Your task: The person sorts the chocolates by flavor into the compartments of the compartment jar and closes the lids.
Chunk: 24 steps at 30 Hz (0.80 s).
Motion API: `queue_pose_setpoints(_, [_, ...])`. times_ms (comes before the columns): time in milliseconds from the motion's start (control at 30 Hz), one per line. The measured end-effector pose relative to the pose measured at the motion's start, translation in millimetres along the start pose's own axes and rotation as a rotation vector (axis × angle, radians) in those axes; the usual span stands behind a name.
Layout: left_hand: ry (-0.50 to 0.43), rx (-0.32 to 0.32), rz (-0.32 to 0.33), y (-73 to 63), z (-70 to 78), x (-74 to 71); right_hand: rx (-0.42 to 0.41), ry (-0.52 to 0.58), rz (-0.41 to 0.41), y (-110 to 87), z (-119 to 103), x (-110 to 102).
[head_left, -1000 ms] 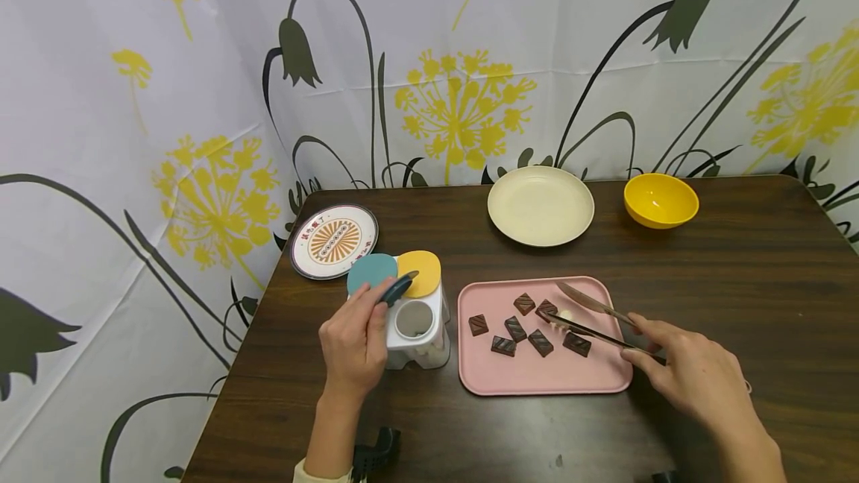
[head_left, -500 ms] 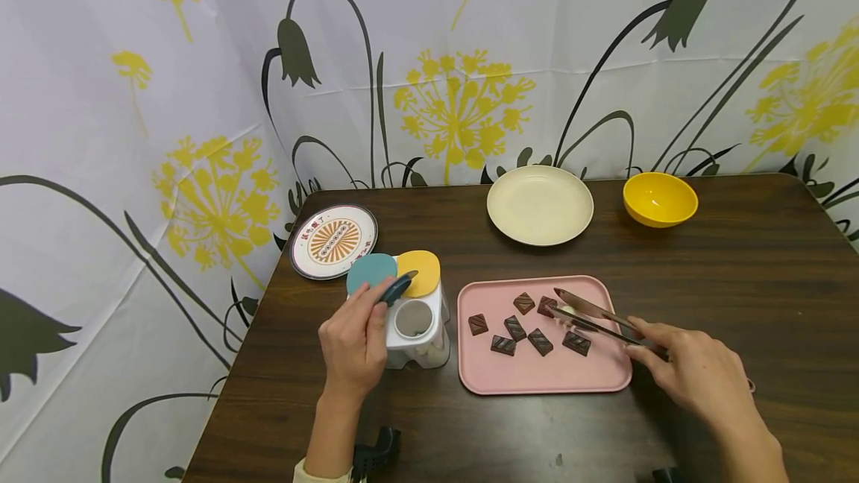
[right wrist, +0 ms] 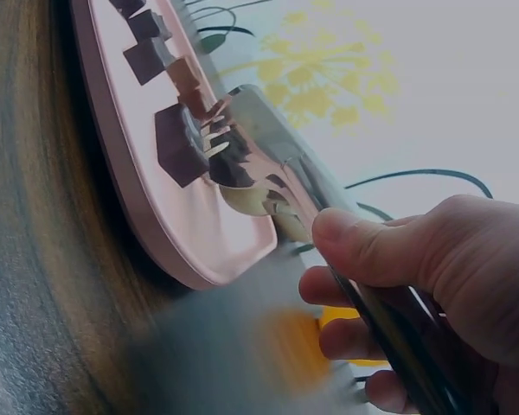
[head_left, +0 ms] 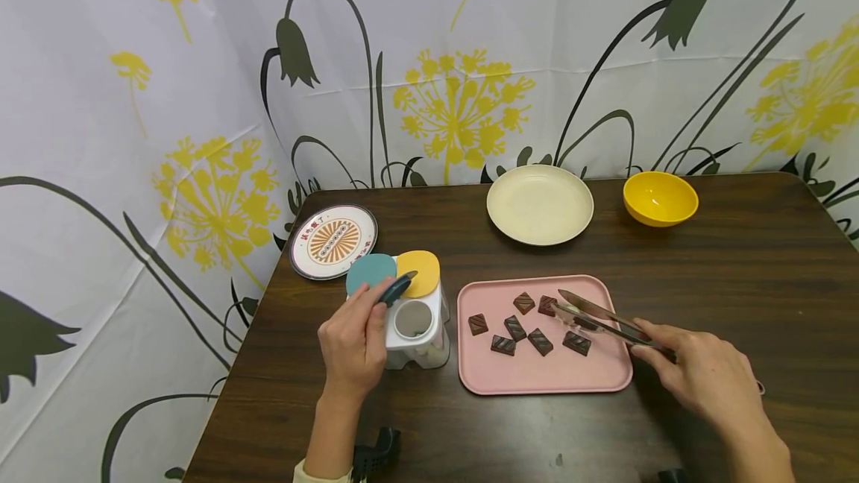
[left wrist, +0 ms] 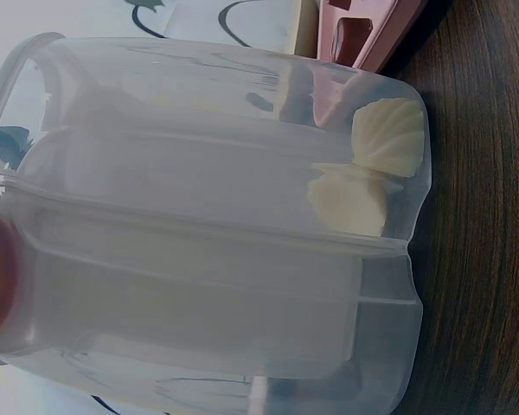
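Observation:
My left hand point(head_left: 353, 341) pinches a dark blue flip lid point(head_left: 397, 290), tilted up above the white-topped storage jar point(head_left: 417, 352). The round mouth under it is uncovered. Through the clear wall in the left wrist view, pale shell-shaped chocolates point(left wrist: 387, 137) lie at the bottom. My right hand point(head_left: 701, 371) grips metal tongs point(head_left: 614, 325) between thumb and fingers, reaching over the pink tray point(head_left: 517, 384). Near the tong tips a pale chocolate point(right wrist: 242, 201) shows in the right wrist view, partly hidden by the metal. Several dark chocolates point(head_left: 540, 342) lie scattered on the tray.
Teal point(head_left: 371, 273) and yellow lids point(head_left: 420, 274) cover the jar's rear compartments. Behind it lies a patterned plate point(head_left: 334, 242). A cream plate point(head_left: 540, 205) and a yellow bowl point(head_left: 661, 200) stand along the back, before a flowered cloth point(head_left: 463, 118).
The tong arms have drawn closer together around the pale chocolate, and my right hand has shifted slightly right. The left hand and the lid stay put.

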<state>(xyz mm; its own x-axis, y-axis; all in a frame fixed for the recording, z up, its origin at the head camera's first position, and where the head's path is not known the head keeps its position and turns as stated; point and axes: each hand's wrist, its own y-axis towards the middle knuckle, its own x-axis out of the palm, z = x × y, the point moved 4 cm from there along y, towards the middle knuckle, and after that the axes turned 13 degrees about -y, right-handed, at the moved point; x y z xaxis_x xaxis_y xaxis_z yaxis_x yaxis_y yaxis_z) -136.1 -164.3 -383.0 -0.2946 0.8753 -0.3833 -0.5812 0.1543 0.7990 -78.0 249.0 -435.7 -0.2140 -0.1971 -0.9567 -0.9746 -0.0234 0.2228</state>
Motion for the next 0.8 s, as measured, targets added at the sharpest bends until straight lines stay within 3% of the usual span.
queue_pose_setpoints(200, [0.002,0.011,0.004,0.4,1.1,0.0,-0.013,0.017,0.07,-1.0,2,-5])
queue_pose_setpoints(467, [0.001,0.009,0.006,-0.6,0.9,0.2,-0.048,0.059,0.223,-0.9,-7,-17])
queue_pose_setpoints(667, [-0.005,0.005,0.005,-0.3,0.7,0.3,-0.154,0.109,0.388,2.4,-22,-27])
queue_pose_setpoints(800, [-0.006,0.006,0.004,0.0,0.6,0.3,-0.224,0.139,0.448,6.4,-35,-32])
